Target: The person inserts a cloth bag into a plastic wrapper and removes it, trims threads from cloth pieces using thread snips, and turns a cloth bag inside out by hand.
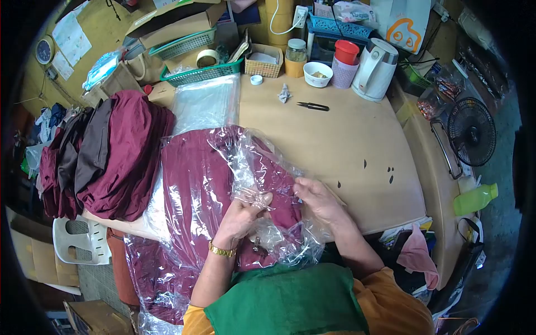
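Observation:
A maroon garment [195, 184] lies on the table under a clear plastic bag [251, 153] that covers most of it. My left hand [245, 215], with a gold watch on the wrist, is closed with its fingers gripping the crinkled plastic over the garment's middle. To its right, my right hand [319, 200] is closed in a pinch at the bag's right edge, beside a maroon part. Loose plastic bunches below both hands, close to my green apron [285, 301]. More bagged maroon clothing [153, 268] hangs over the table's front edge.
A pile of maroon and dark garments [125, 156] stands at the left. Flat clear bags [206, 100] lie behind. Thread snips [313, 106], a white bowl [317, 75] and an electric kettle [375, 70] are at the back. A black fan [472, 132] stands right.

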Available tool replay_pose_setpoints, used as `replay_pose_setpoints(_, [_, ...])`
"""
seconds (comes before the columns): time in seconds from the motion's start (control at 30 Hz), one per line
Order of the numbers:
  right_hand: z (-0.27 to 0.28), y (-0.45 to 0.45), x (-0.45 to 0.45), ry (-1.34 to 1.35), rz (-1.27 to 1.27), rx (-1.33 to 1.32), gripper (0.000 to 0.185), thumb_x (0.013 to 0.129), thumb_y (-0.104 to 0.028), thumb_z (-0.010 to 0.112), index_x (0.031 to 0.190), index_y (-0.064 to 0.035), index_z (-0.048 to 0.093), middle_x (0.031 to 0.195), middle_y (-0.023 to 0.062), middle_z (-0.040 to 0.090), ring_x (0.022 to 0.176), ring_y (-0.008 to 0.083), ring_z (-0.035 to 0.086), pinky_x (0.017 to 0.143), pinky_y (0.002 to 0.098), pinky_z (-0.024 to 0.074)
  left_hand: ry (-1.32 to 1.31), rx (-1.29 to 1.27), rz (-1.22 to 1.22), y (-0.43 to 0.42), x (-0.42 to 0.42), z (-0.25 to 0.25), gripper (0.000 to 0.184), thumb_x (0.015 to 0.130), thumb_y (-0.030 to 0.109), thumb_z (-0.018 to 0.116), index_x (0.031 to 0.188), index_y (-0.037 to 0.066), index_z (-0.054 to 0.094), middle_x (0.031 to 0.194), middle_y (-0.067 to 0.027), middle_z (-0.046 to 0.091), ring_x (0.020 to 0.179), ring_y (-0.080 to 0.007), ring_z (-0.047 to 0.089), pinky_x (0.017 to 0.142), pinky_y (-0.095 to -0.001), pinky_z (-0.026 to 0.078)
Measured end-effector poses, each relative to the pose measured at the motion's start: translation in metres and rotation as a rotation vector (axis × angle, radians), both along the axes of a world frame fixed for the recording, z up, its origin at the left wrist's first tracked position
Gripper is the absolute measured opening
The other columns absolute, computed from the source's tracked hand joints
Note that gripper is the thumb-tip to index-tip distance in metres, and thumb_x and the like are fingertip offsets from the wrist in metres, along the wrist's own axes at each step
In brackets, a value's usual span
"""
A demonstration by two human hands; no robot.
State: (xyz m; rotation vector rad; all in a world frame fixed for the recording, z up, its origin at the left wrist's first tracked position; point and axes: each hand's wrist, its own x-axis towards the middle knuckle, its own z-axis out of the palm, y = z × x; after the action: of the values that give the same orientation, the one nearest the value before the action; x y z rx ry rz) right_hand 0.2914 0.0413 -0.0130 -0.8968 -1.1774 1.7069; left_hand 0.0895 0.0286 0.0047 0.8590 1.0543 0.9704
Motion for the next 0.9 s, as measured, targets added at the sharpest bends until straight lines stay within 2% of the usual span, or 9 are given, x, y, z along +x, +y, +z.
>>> replay_pose_setpoints(0.03, [0.002, -0.002, -0.004, 0.064, -0.045, -0.027, 0.020, 0.098, -0.021, 0.062, 0.105, -0.0020, 0.062, 0.092, -0.0018, 0.063, 0.081, 0.0054, 0.057, 0.076, 0.0218, 0.0475, -0.002, -0.003, 0.001, -0.002, -0.002, 0.000, 0.023, 0.091, 0.023, 0.073, 0.081, 0.007, 0.060, 0.066, 0.0052, 0.056, 0.055, -0.0049, 0.050, 0.048, -0.0233, 0.040])
replay_pose_setpoints(0.07, [-0.003, -0.003, -0.003, 0.063, -0.046, -0.029, 0.020, 0.098, -0.021, 0.062, 0.105, -0.0020, 0.062, 0.092, -0.0018, 0.063, 0.081, 0.0054, 0.057, 0.076, 0.0218, 0.0475, 0.110, 0.049, -0.085, -0.002, -0.006, 0.000, 0.018, 0.089, 0.018, 0.073, 0.088, 0.006, 0.060, 0.075, 0.0036, 0.059, 0.065, -0.0061, 0.054, 0.057, -0.0240, 0.044])
replay_pose_setpoints(0.17, [-0.015, -0.001, 0.000, -0.046, -0.071, 0.044, 0.010, 0.097, -0.014, 0.061, 0.098, -0.0041, 0.064, 0.091, -0.0029, 0.065, 0.085, 0.0043, 0.056, 0.081, 0.0223, 0.0454, 0.252, 0.112, -0.139, -0.008, -0.002, 0.021, 0.018, 0.086, 0.015, 0.076, 0.087, 0.004, 0.062, 0.079, 0.0017, 0.062, 0.070, -0.0063, 0.057, 0.063, -0.0248, 0.048])
replay_pose_setpoints(0.23, [-0.004, -0.004, -0.001, 0.123, -0.112, 0.102, 0.012, 0.096, -0.012, 0.062, 0.085, -0.0089, 0.061, 0.082, -0.0056, 0.060, 0.075, 0.0022, 0.051, 0.072, 0.0202, 0.0422, 0.207, 0.174, -0.099, -0.009, -0.006, 0.015, 0.027, 0.086, 0.026, 0.077, 0.075, 0.004, 0.066, 0.059, 0.0041, 0.058, 0.046, -0.0042, 0.047, 0.043, -0.0237, 0.035])
replay_pose_setpoints(0.33, [0.013, -0.013, -0.012, 0.125, -0.188, -0.002, 0.022, 0.094, -0.010, 0.064, 0.074, -0.0115, 0.054, 0.073, -0.0071, 0.053, 0.068, 0.0022, 0.046, 0.064, 0.0187, 0.0377, 0.293, 0.050, -0.146, -0.009, -0.017, 0.008, 0.033, 0.087, 0.028, 0.077, 0.065, 0.006, 0.064, 0.058, 0.0023, 0.059, 0.050, -0.0049, 0.050, 0.046, -0.0242, 0.037])
replay_pose_setpoints(0.53, [0.013, -0.014, -0.005, 0.067, -0.080, 0.106, 0.033, 0.097, -0.017, 0.062, 0.068, -0.0125, 0.047, 0.065, -0.0090, 0.044, 0.059, -0.0002, 0.036, 0.052, 0.0189, 0.0282, 0.180, 0.046, -0.208, -0.008, -0.024, -0.006, 0.033, 0.088, 0.030, 0.074, 0.067, 0.008, 0.063, 0.059, 0.0015, 0.058, 0.054, -0.0067, 0.051, 0.050, -0.0252, 0.038])
replay_pose_setpoints(0.73, [0.012, -0.012, -0.008, 0.013, -0.126, 0.170, 0.034, 0.095, -0.020, 0.065, 0.068, -0.0115, 0.047, 0.063, -0.0092, 0.041, 0.057, 0.0023, 0.031, 0.050, 0.0219, 0.0257, 0.174, 0.008, -0.190, -0.009, -0.017, 0.003, 0.032, 0.091, 0.030, 0.071, 0.071, 0.006, 0.063, 0.061, 0.0006, 0.058, 0.054, -0.0074, 0.053, 0.050, -0.0254, 0.039])
replay_pose_setpoints(0.83, [0.027, -0.016, -0.003, -0.274, -0.211, 0.217, 0.036, 0.092, -0.020, 0.068, 0.065, -0.0095, 0.047, 0.059, -0.0076, 0.041, 0.055, 0.0038, 0.033, 0.050, 0.0249, 0.0269, 0.264, 0.084, -0.130, -0.015, -0.005, 0.018, 0.030, 0.088, 0.026, 0.074, 0.075, 0.003, 0.061, 0.062, -0.0011, 0.059, 0.055, -0.0093, 0.055, 0.050, -0.0272, 0.042])
replay_pose_setpoints(0.9, [0.017, -0.016, -0.003, -0.352, -0.266, 0.286, 0.037, 0.091, -0.021, 0.069, 0.064, -0.0086, 0.047, 0.057, -0.0061, 0.041, 0.055, 0.0043, 0.034, 0.049, 0.0265, 0.0278, 0.560, 0.561, 0.237, -0.021, 0.007, 0.020, 0.027, 0.083, 0.020, 0.079, 0.081, 0.001, 0.060, 0.063, -0.0029, 0.060, 0.056, -0.0110, 0.057, 0.051, -0.0286, 0.045])
